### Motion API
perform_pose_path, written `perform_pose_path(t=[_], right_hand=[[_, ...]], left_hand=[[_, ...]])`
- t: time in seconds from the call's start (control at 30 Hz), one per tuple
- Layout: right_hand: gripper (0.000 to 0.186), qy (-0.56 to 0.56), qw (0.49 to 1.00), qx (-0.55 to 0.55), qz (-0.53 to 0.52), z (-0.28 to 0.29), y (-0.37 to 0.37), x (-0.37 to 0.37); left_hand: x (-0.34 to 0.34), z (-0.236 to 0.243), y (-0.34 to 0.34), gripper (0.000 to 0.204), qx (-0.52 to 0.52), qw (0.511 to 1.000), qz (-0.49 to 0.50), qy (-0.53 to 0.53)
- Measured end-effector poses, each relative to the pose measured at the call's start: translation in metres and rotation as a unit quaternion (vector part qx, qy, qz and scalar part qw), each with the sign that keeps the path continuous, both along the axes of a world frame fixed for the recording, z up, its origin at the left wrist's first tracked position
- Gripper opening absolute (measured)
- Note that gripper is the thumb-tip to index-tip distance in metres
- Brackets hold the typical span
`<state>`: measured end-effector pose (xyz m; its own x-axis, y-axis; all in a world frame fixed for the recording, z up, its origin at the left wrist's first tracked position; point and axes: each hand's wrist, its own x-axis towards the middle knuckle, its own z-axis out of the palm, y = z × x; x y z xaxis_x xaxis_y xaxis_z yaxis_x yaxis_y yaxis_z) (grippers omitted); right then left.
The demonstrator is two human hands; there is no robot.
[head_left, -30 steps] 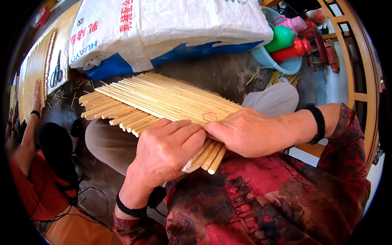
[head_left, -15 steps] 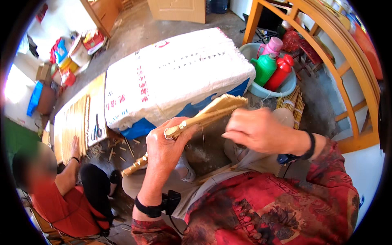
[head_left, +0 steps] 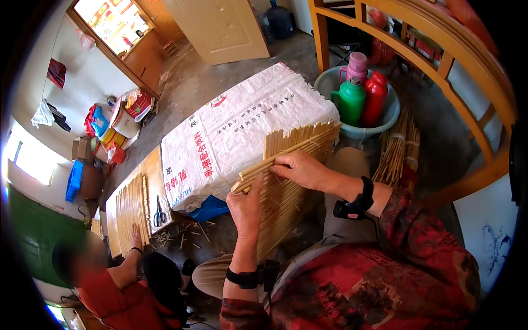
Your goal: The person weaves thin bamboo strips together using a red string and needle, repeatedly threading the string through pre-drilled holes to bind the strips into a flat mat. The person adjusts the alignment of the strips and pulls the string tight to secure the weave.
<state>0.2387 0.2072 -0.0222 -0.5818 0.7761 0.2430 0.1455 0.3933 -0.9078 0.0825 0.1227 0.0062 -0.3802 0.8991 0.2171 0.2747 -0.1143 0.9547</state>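
A mat of pale reed sticks (head_left: 286, 209) hangs tilted between my lap and the sack-covered block, its upper edge lined with cut stick ends. My left hand (head_left: 245, 201) grips its near corner, thumb up beside a pair of thicker sticks (head_left: 263, 165) laid along the edge. My right hand (head_left: 294, 169) is closed in a pinch on those sticks a little to the right, fingertips near a thin string. Black straps with small boxes circle both my wrists.
A white sack-covered block (head_left: 231, 121), a board (head_left: 116, 231) with scissors (head_left: 159, 211) and a co-worker's hand (head_left: 136, 235) on sticks, flasks in a basin (head_left: 379, 126), stick bundles (head_left: 396, 148), a wooden frame (head_left: 462, 93) at right, loose offcuts on the floor.
The mat went from lying flat across my lap to standing tilted up toward the block. My right hand came back onto its edge. The view lifted to show more of the room.
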Motion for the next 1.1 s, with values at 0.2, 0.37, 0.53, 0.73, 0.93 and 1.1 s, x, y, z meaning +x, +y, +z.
perform_pose_path(t=[0.2,0.37,0.53,0.73,0.93,1.1], right_hand=[[0.027,0.024,0.999,-0.038,-0.004,-0.011,0.016,-0.003],[0.024,0.0,1.0,-0.007,-0.029,-0.014,0.026,-0.003],[0.023,0.049,0.996,-0.014,-0.076,-0.021,0.011,0.007],[0.024,0.018,0.999,-0.036,0.026,-0.005,-0.058,0.033],[0.021,0.012,0.998,0.036,-0.052,0.002,-0.029,0.047],[0.013,0.027,0.978,0.15,-0.142,0.009,-0.015,0.047]], left_hand=[[0.004,-0.003,0.019,0.024,-0.016,1.0,-0.006,-0.009],[0.006,-0.006,0.03,0.025,-0.002,0.998,0.002,0.063],[0.019,-0.003,0.029,0.028,-0.041,0.993,0.016,0.109],[0.005,-0.009,0.045,0.029,-0.072,0.997,0.03,-0.006],[0.0,-0.013,0.049,0.024,0.032,0.998,0.008,-0.058],[-0.017,-0.013,0.05,0.031,-0.037,0.997,0.003,-0.068]])
